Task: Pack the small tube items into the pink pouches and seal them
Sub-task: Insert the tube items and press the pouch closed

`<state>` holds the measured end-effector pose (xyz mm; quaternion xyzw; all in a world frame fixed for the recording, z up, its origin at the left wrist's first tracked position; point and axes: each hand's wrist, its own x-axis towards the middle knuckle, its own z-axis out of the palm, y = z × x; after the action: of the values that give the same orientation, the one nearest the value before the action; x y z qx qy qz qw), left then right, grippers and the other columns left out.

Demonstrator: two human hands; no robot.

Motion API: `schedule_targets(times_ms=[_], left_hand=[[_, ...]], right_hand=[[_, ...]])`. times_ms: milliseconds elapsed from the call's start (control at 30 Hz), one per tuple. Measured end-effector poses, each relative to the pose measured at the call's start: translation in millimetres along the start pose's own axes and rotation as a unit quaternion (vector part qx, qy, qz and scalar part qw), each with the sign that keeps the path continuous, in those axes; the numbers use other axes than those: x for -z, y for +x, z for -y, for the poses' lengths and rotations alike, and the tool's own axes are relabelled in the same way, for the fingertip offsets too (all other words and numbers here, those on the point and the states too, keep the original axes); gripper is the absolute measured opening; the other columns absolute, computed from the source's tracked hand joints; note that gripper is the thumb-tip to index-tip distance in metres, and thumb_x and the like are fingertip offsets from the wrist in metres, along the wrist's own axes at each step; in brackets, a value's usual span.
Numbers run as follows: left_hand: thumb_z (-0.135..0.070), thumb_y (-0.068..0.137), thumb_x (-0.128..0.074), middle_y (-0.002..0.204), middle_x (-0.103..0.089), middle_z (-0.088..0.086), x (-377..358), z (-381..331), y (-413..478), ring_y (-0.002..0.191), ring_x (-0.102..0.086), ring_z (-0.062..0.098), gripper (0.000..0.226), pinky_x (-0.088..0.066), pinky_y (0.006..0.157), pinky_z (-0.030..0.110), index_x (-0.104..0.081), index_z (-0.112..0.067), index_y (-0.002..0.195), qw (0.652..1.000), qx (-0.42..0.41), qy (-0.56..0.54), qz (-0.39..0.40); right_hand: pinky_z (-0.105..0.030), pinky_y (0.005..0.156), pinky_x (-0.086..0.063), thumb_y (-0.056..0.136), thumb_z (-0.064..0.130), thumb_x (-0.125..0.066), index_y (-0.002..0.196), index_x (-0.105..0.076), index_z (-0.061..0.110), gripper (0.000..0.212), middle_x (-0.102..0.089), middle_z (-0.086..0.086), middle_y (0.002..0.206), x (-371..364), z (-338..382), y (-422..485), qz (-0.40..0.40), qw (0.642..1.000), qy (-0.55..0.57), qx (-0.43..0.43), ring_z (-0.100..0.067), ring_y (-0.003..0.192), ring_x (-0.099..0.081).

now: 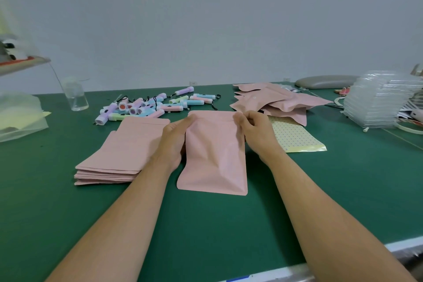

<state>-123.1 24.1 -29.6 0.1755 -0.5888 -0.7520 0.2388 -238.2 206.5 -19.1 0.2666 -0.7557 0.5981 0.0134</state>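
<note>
A bulging pink pouch (215,155) lies on the green table (68,208) in front of me. My left hand (175,142) grips its upper left edge, thumb on top. My right hand (255,129) pinches the upper right corner at the zip strip. A flat stack of empty pink pouches (121,153) lies to the left. Several pastel tube items (155,105) with black cords are scattered behind it. A heap of filled pink pouches (277,101) sits at the back right.
A dotted yellow sheet (295,137) lies right of my right hand. A clear bottle (76,96) stands at the back left, a plastic bag (20,117) at the far left. Stacked clear plastic trays (377,101) and a grey pad (325,81) sit at the right.
</note>
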Motion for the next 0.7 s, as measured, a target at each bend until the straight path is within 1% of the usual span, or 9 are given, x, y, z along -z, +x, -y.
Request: schedule_targets(times_ms=[100,200,267,300,400,500,600,633,700], left_hand=[[-0.033,0.096,-0.074,0.085,-0.078,0.006,-2,0,-2,0.076,-0.072,0.019,0.029,-0.054,0.074,0.030,-0.083,-0.022,0.071,1.000,-0.014,0.011,0.000],[-0.031,0.099,-0.070,0.088,-0.077,0.010,-2,1,-2,0.080,-0.071,0.023,0.030,-0.051,0.082,0.035,-0.080,-0.020,0.072,0.999,-0.025,0.018,-0.017],[-0.031,0.101,-0.067,0.091,-0.070,0.017,-2,2,-2,0.085,-0.063,0.028,0.027,-0.046,0.084,0.039,-0.076,-0.009,0.087,0.998,-0.048,0.032,-0.031],[-0.031,0.101,-0.066,0.093,-0.066,0.017,-1,2,-3,0.086,-0.058,0.029,0.031,-0.042,0.084,0.040,-0.073,-0.002,0.095,0.997,-0.063,0.037,-0.040],[-0.031,0.101,-0.066,0.091,-0.060,0.015,-2,3,-4,0.084,-0.051,0.028,0.041,-0.037,0.082,0.039,-0.065,0.010,0.101,0.993,-0.094,0.050,-0.050],[-0.030,0.099,-0.070,0.087,-0.058,0.014,-6,2,-8,0.080,-0.048,0.027,0.035,-0.036,0.079,0.038,-0.068,0.005,0.091,0.993,-0.099,0.049,-0.038],[-0.033,0.091,-0.075,0.071,-0.052,0.013,-6,0,-11,0.068,-0.047,0.025,0.035,-0.037,0.068,0.035,-0.060,-0.015,0.065,0.995,-0.093,0.037,-0.020],[-0.034,0.088,-0.077,0.069,-0.058,0.011,-6,0,-12,0.066,-0.052,0.024,0.034,-0.040,0.066,0.035,-0.062,-0.019,0.062,0.995,-0.094,0.043,-0.010],[-0.034,0.086,-0.084,0.085,-0.076,0.015,-5,0,-13,0.077,-0.069,0.025,0.019,-0.054,0.078,0.039,-0.077,-0.019,0.078,0.994,-0.097,0.058,0.011]], right_hand=[[-0.034,0.064,-0.037,0.103,0.034,-0.060,0.071,-0.058,0.014,0.037,-0.050,0.011,0.059,-1,1,-1,-0.001,1.000,0.011,0.005,-0.012,0.062,-0.044],[-0.034,0.063,-0.037,0.105,0.041,-0.057,0.075,-0.060,0.005,0.046,-0.051,-0.003,0.069,-1,1,-3,0.015,0.999,0.051,0.004,-0.018,0.066,-0.045],[-0.035,0.066,-0.035,0.105,0.047,-0.054,0.085,-0.057,-0.010,0.060,-0.049,-0.007,0.078,-1,1,-4,0.046,0.996,0.075,-0.012,-0.020,0.071,-0.044],[-0.035,0.068,-0.037,0.105,0.047,-0.055,0.092,-0.060,-0.012,0.060,-0.053,-0.007,0.081,-1,1,-4,0.068,0.994,0.087,-0.019,-0.021,0.073,-0.047],[-0.030,0.067,-0.053,0.101,0.034,-0.066,0.104,-0.078,0.010,0.026,-0.078,-0.002,0.096,-2,-1,-4,0.119,0.981,0.145,-0.045,-0.017,0.081,-0.070],[-0.027,0.064,-0.057,0.098,0.031,-0.070,0.106,-0.079,0.017,0.018,-0.080,-0.004,0.101,-2,-3,-4,0.135,0.975,0.162,-0.064,-0.018,0.085,-0.076],[-0.027,0.064,-0.059,0.097,0.029,-0.072,0.102,-0.079,0.015,0.017,-0.080,-0.008,0.100,0,-5,-2,0.125,0.977,0.159,-0.064,-0.019,0.082,-0.075],[-0.029,0.066,-0.058,0.096,0.028,-0.072,0.100,-0.079,0.012,0.017,-0.079,-0.011,0.099,1,-5,-2,0.121,0.979,0.156,-0.060,-0.020,0.081,-0.074],[-0.033,0.071,-0.057,0.095,0.025,-0.073,0.096,-0.078,0.007,0.019,-0.078,-0.017,0.098,1,-6,-3,0.110,0.983,0.140,-0.048,-0.022,0.079,-0.072]])
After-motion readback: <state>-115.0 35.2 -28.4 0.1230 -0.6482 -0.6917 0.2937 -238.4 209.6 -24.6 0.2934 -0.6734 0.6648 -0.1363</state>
